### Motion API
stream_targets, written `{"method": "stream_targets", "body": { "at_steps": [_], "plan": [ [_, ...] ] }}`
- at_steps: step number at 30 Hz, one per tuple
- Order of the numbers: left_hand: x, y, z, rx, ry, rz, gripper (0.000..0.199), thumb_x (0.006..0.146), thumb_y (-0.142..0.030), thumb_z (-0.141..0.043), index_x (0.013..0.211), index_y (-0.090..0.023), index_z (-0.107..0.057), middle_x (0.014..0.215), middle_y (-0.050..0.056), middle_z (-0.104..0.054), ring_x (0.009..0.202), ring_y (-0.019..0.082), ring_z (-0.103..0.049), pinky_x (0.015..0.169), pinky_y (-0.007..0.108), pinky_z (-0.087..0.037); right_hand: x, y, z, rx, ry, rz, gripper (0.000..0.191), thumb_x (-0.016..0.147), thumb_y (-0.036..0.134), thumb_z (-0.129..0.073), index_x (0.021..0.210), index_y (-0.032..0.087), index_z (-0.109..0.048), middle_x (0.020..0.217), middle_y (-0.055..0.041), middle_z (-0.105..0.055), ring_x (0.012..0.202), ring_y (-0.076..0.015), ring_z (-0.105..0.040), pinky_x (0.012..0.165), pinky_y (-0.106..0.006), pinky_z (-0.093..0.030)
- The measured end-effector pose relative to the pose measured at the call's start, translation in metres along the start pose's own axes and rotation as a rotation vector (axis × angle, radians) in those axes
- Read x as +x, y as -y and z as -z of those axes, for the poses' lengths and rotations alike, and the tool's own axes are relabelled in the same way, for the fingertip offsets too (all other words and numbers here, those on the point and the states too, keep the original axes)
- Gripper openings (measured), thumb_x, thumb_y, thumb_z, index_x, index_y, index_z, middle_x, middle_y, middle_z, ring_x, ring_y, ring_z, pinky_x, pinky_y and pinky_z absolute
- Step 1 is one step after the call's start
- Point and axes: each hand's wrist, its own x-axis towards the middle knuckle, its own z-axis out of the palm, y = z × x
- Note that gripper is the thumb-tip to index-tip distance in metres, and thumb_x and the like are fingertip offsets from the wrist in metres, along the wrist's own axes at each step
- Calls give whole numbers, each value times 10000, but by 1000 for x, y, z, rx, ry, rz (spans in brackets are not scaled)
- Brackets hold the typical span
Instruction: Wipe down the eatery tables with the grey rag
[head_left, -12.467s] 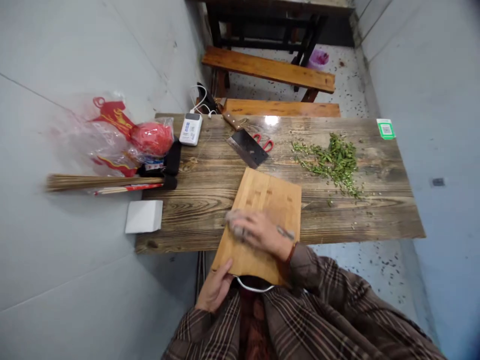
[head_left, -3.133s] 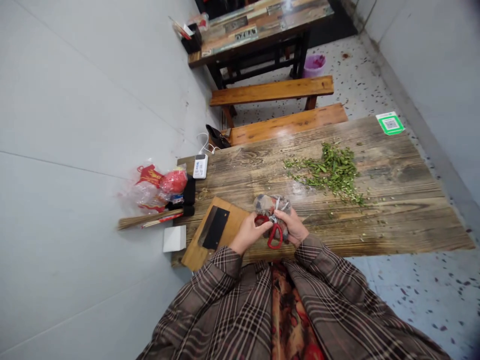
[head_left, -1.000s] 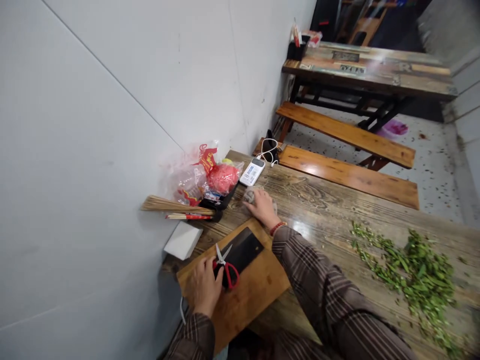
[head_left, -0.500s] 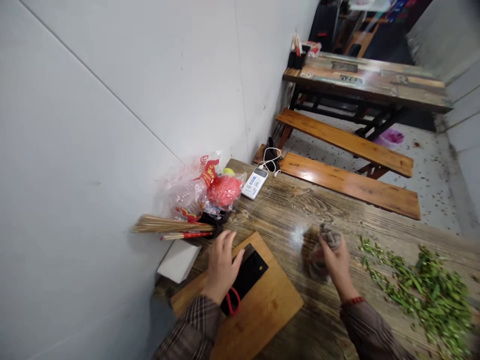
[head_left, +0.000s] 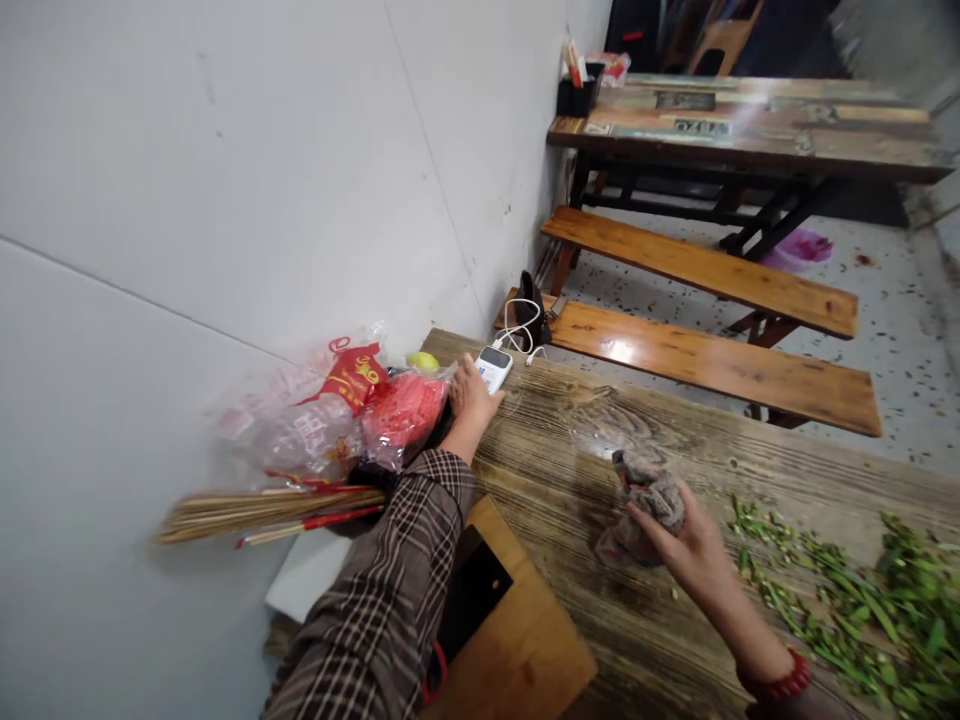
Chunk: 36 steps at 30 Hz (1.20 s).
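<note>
At the table's far left corner, my left hand (head_left: 472, 398) closes around the near end of a white power bank (head_left: 496, 366), fingers along its left side and thumb by its right. A white cable (head_left: 508, 325) runs from its far end. My right hand (head_left: 694, 535) grips a crumpled grey-brown rag (head_left: 651, 492) on the wooden table (head_left: 555, 450). Beneath my left sleeve lies a wooden cutting board (head_left: 525, 640), with a dark cleaver blade (head_left: 476, 590) on it, partly covered. Cut green vegetables (head_left: 862, 600) are spread right of my right hand.
Plastic bags (head_left: 322, 410), one with pink-red contents (head_left: 401, 415), crowd the wall beside my left forearm. Bundled skewers (head_left: 262, 513) and a white box (head_left: 304, 575) sit nearer. Beyond the table stand wooden benches (head_left: 712, 365) and another table (head_left: 750, 125).
My left hand has moved forward from above the cutting board to the power bank and closed on it. The rag in my right hand has turned and bunched up. The view has shifted.
</note>
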Motion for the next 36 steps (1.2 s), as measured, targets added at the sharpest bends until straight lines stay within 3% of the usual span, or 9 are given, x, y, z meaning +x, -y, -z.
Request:
{"method": "stream_targets", "body": {
  "at_steps": [6,9,12,16,21,24,27,31,36],
  "plan": [
    [3,2,-2,-90,-37,-31,1018,642,-273,-781,1484,-111,-231,1348,257,-511,1290,401,-458,1044,532,-370,17,4,5,19,22,-53,481,769,506,-697,1120,189,-609,1074,-106,-707,948,-249,-657,869,-383,-506],
    [-4,2,4,-317,-134,-60,1015,604,-227,-778,1470,-122,-258,1327,218,-531,1261,363,-489,1060,506,-378,28,18,1,53,56,-55,474,774,502,-694,1123,192,-610,1069,-98,-710,938,-241,-662,868,-378,-515],
    [-17,1,26,-615,-195,-34,1006,630,-246,-762,1483,-171,-233,1170,131,-601,1066,284,-606,965,459,-469,45,39,-15,112,87,-47,452,784,487,-688,1124,201,-602,1072,-90,-709,936,-231,-665,864,-372,-521],
    [-41,-4,75,-838,-210,-57,982,660,-308,-779,1485,-228,-254,1121,85,-590,994,224,-616,913,403,-503,80,69,-68,233,165,74,395,811,450,-665,1108,204,-585,1062,-83,-707,934,-218,-667,854,-362,-527],
    [-65,-5,127,-941,-268,-130,963,685,-292,-780,1487,-317,-247,1214,70,-563,996,189,-616,887,357,-531,147,97,-170,123,181,347,424,837,385,-638,1190,163,-559,1142,-109,-676,1047,-232,-622,955,-365,-480],
    [-75,-3,142,-975,-277,-190,960,689,-265,-776,1482,-346,-241,1211,47,-563,1006,177,-620,909,358,-535,184,99,-223,-138,160,415,525,852,348,-629,1309,127,-495,1344,-161,-562,1223,-262,-517,1064,-394,-395],
    [-84,0,144,-943,-283,-214,966,682,-264,-776,1482,-335,-239,1191,42,-565,1050,187,-609,946,378,-525,204,89,-252,-391,148,441,607,840,306,-647,1377,114,-437,1507,-194,-380,1360,-313,-366,1141,-466,-273],
    [-93,2,130,-773,-255,-177,978,691,-294,-758,1499,-284,-206,1226,78,-551,1085,227,-599,970,429,-509,210,70,-245,-494,113,468,537,886,238,-554,1375,72,-408,1483,-218,-390,1398,-333,-276,1161,-532,-164],
    [-95,-1,101,-582,-237,-179,970,678,-307,-752,1493,-238,-230,1253,113,-544,1159,284,-567,1017,494,-464,181,25,-173,-523,-121,293,516,868,190,-508,1354,48,-404,1456,-252,-396,1373,-350,-299,1125,-550,-232]
  ]
}}
